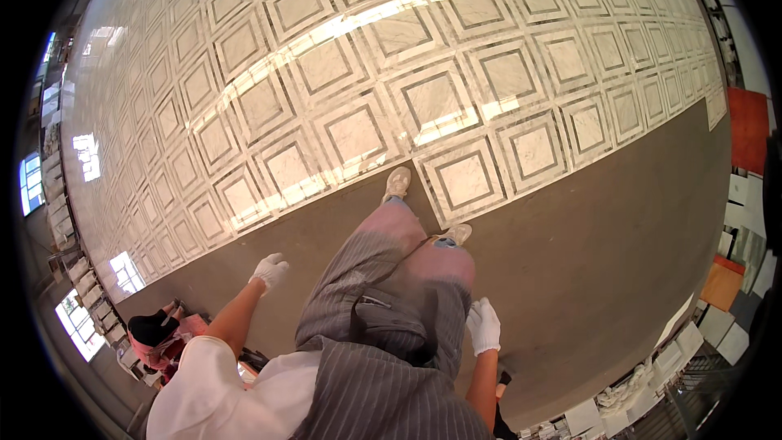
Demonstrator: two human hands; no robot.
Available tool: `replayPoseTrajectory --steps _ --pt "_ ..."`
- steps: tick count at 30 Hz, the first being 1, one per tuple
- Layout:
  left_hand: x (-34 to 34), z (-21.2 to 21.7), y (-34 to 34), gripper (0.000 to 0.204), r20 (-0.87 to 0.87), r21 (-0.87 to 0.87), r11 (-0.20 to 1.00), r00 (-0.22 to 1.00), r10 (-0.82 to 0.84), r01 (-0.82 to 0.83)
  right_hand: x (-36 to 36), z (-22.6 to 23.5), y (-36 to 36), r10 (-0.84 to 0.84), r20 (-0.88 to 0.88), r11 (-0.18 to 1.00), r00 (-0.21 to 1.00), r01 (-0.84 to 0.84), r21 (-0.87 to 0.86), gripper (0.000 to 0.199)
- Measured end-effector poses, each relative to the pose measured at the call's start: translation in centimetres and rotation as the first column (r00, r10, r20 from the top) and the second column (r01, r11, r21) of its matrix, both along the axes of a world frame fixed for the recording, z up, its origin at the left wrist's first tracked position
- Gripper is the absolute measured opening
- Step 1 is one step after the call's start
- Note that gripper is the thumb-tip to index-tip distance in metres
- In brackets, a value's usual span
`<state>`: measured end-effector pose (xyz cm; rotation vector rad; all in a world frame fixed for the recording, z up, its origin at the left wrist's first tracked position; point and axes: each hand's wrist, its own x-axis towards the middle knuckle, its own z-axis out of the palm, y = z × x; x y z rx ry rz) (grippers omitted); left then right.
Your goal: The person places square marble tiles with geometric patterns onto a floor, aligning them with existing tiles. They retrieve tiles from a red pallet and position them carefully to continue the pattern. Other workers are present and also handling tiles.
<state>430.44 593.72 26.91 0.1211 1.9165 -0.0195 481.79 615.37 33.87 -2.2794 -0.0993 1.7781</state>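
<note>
My left hand (271, 272) wears a white knit glove and hangs out to the left above the grey floor. Its fingers are loosely bent, and I see nothing in them. My right hand (484, 327), gloved the same way, hangs beside my right thigh, its fingers relaxed with nothing visible in them. Ahead of my shoes lies a wide polished floor of marble tiles (468, 179), patterned with grey-framed squares. One of my shoes (397, 185) is at the tiles' stepped edge, and the other stands further back, close to a protruding tile. Neither hand touches the tiles.
Bare grey floor (586, 269) runs along the tiles' near edge. A person in pink and black (159, 338) is low down at the far left. Stacked slabs (643, 387) line the lower right, and red-brown panels (747, 130) stand at the right. Windows (80, 323) line the left wall.
</note>
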Motion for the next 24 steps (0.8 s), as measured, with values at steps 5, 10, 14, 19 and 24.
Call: replayPoseTrajectory --steps 5,10,14,19,24 --pt "-4.2 -0.5 5.5 0.059 -0.089 0.030 0.939 0.936 -0.340 0.343 2.7 -0.4 -4.7 -0.218 -0.180 0.967 0.959 0.238 0.095 0.045" --pt "-6.7 -4.5 20.9 0.059 -0.355 0.353 0.819 0.875 -0.330 0.452 6.0 0.1 -11.4 -0.403 -0.161 0.900 0.901 0.422 0.109 0.037" --pt "3.1 0.0 33.6 0.062 -0.194 0.635 0.752 0.979 -0.069 0.179 8.8 1.8 -13.4 -0.403 -0.024 0.911 0.915 0.404 0.088 0.038" --pt "19.6 5.2 35.3 0.060 -0.064 0.749 0.620 0.957 -0.284 0.234 19.2 -5.2 -16.4 -0.297 -0.298 0.952 0.907 0.306 -0.017 0.042" --pt "30.3 3.9 25.7 0.062 -0.030 0.635 0.754 0.981 -0.189 0.165 33.3 -13.7 -10.7 0.425 0.085 0.862 0.901 -0.431 0.266 0.025"
